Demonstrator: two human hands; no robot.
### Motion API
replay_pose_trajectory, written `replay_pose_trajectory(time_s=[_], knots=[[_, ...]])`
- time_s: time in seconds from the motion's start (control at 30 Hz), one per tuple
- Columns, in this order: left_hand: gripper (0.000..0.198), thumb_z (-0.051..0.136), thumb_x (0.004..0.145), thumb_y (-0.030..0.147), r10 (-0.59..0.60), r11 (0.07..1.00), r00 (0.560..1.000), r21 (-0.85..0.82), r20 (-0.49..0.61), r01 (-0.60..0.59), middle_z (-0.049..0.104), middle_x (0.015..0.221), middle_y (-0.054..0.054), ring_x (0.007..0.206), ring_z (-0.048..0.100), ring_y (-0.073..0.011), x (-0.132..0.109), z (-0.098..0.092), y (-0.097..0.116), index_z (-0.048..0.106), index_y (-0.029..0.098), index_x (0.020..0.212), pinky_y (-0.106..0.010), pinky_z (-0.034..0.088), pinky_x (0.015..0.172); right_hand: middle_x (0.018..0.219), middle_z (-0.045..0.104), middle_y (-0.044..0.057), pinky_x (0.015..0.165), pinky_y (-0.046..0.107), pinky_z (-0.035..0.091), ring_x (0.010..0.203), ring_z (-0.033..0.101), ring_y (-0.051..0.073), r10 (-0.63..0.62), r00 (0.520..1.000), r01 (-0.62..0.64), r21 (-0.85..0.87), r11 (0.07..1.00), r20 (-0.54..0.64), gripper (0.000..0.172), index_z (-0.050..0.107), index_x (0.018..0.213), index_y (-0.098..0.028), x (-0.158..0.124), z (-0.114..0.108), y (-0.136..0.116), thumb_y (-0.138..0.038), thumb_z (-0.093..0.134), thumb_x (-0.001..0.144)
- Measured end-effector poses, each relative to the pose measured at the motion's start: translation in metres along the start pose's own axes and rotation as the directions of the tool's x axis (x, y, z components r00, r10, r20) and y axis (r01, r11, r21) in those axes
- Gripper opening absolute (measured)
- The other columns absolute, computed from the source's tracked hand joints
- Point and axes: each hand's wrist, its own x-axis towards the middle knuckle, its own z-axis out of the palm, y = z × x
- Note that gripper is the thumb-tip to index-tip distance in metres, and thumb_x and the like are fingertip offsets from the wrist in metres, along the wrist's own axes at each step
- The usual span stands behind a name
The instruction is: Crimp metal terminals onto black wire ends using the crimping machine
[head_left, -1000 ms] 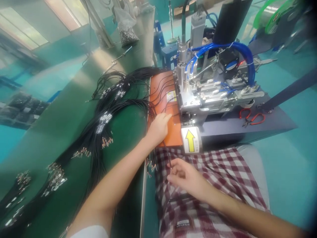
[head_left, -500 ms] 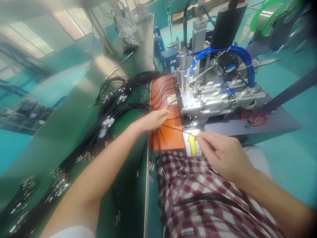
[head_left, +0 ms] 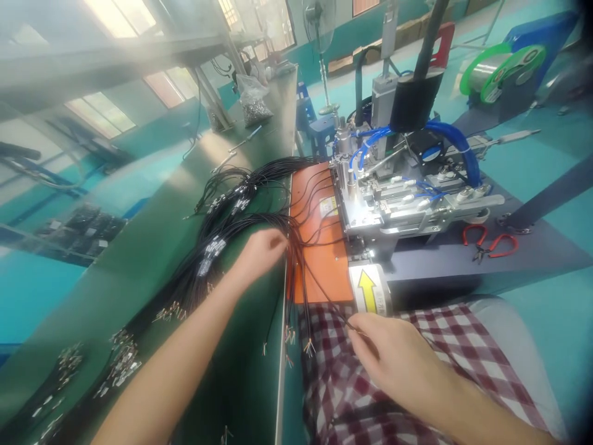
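Note:
My right hand (head_left: 393, 352) pinches a thin black cable (head_left: 327, 295) near its end, low over the checkered cloth on my lap. That cable runs up and left to the cable bundle at the edge of the orange plate (head_left: 324, 272). My left hand (head_left: 267, 248) is closed at the plate's left edge, its fingertips against the bundle of black cables (head_left: 250, 217); what they grip is hidden. Several cables hang over the table edge with stripped, coloured wire ends (head_left: 309, 346). Other cables cross the plate into the metal machine (head_left: 370, 210).
More cable bundles with silvery ends (head_left: 123, 358) lie along the green table (head_left: 162, 272). Red-handled pliers (head_left: 486, 244) rest on the grey machine base. Behind stand a green wire spool (head_left: 491, 74) and a clear bag of small parts (head_left: 254, 105). A yellow-arrow label (head_left: 368, 287) is beside the plate.
My left hand has drawn back left from over the orange plate to its edge. My right hand has moved down and slightly left, still holding the cable. The view has shifted.

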Motion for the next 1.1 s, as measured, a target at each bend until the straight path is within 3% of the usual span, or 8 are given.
replay_pose_trajectory(time_s=[0.1,0.23,0.4,0.53,0.67,0.8,0.97,1.1], knots=[[0.02,0.049,0.08,0.018,-0.094,0.98,0.989,0.164,-0.116,0.113,0.066,0.087,-0.01,0.08,0.064,-0.0253,-0.014,0.009,-0.017,0.064,0.015,0.094,-0.039,0.052,0.073,0.068,0.067,0.006,0.053,0.031,0.038,0.056,0.062,0.021,0.025,1.0,-0.024,0.047,0.999,-0.016,0.031,0.065,0.091,-0.021,-0.001,0.002,0.003,-0.023,0.035,0.092],[0.051,0.049,0.08,0.011,-0.148,0.917,0.945,0.318,-0.291,0.241,0.05,0.127,-0.025,0.109,0.056,-0.0372,-0.003,0.008,-0.046,0.046,0.01,0.131,-0.051,0.05,0.082,0.06,0.064,0.003,0.051,0.033,0.038,0.049,0.059,0.021,0.032,0.999,-0.031,0.153,0.988,-0.003,0.042,0.053,0.128,-0.019,-0.002,-0.003,0.008,-0.026,0.026,0.096],[0.048,0.056,0.086,0.013,-0.046,0.883,0.956,0.436,-0.29,0.175,0.044,0.142,-0.015,0.128,0.044,-0.0325,0.032,0.003,-0.075,0.047,0.019,0.133,-0.052,0.041,0.101,0.07,0.064,0.001,0.056,0.029,0.044,0.054,0.057,0.016,0.077,0.996,-0.05,0.475,0.879,-0.039,0.031,0.057,0.11,-0.024,0.002,-0.019,0.015,-0.03,0.029,0.097],[0.038,0.057,0.091,0.034,-0.046,0.86,0.947,0.471,-0.317,0.199,0.053,0.13,-0.011,0.112,0.056,-0.0253,0.051,0.008,-0.09,0.053,0.017,0.126,-0.049,0.049,0.093,0.066,0.062,0.0,0.054,0.027,0.046,0.055,0.056,0.015,0.17,0.98,-0.061,0.668,0.741,-0.1,0.025,0.057,0.099,-0.023,0.006,-0.036,0.018,-0.036,0.036,0.096],[0.035,0.057,0.091,0.034,-0.126,0.847,0.929,0.45,-0.349,0.284,0.058,0.122,-0.01,0.104,0.06,-0.0226,0.057,0.011,-0.11,0.055,0.016,0.122,-0.044,0.053,0.086,0.063,0.062,0.001,0.05,0.027,0.046,0.052,0.055,0.016,0.233,0.964,-0.064,0.739,0.67,-0.127,0.023,0.057,0.099,-0.023,0.005,-0.052,0.02,-0.042,0.044,0.093],[0.035,0.057,0.091,0.034,-0.172,0.857,0.921,0.408,-0.351,0.315,0.058,0.121,-0.01,0.102,0.06,-0.0222,0.06,0.011,-0.124,0.055,0.016,0.121,-0.043,0.053,0.085,0.063,0.064,0.001,0.052,0.029,0.047,0.053,0.056,0.018,0.266,0.958,-0.108,0.732,0.673,-0.104,0.024,0.054,0.1,-0.024,-0.006,-0.054,0.022,-0.044,0.045,0.092],[0.035,0.057,0.091,0.034,-0.054,0.907,0.944,0.378,-0.326,0.183,0.057,0.122,-0.01,0.103,0.06,-0.0225,0.058,0.003,-0.103,0.055,0.016,0.121,-0.044,0.053,0.086,0.066,0.067,0.001,0.067,0.032,0.05,0.061,0.064,0.02,0.143,0.979,-0.205,0.639,0.741,0.148,0.031,0.049,0.118,-0.023,-0.02,-0.008,0.016,-0.036,0.03,0.097],[0.023,0.047,0.093,0.019,0.238,0.917,0.961,0.357,-0.14,-0.175,0.061,0.111,-0.008,0.106,0.057,-0.0197,0.04,0.001,-0.051,0.063,0.017,0.111,-0.037,0.049,0.093,0.072,0.071,0.004,0.063,0.032,0.046,0.064,0.066,0.022,0.094,0.957,-0.215,0.456,0.864,0.273,0.026,0.051,0.109,-0.02,-0.019,0.04,0.014,-0.03,0.033,0.094]])
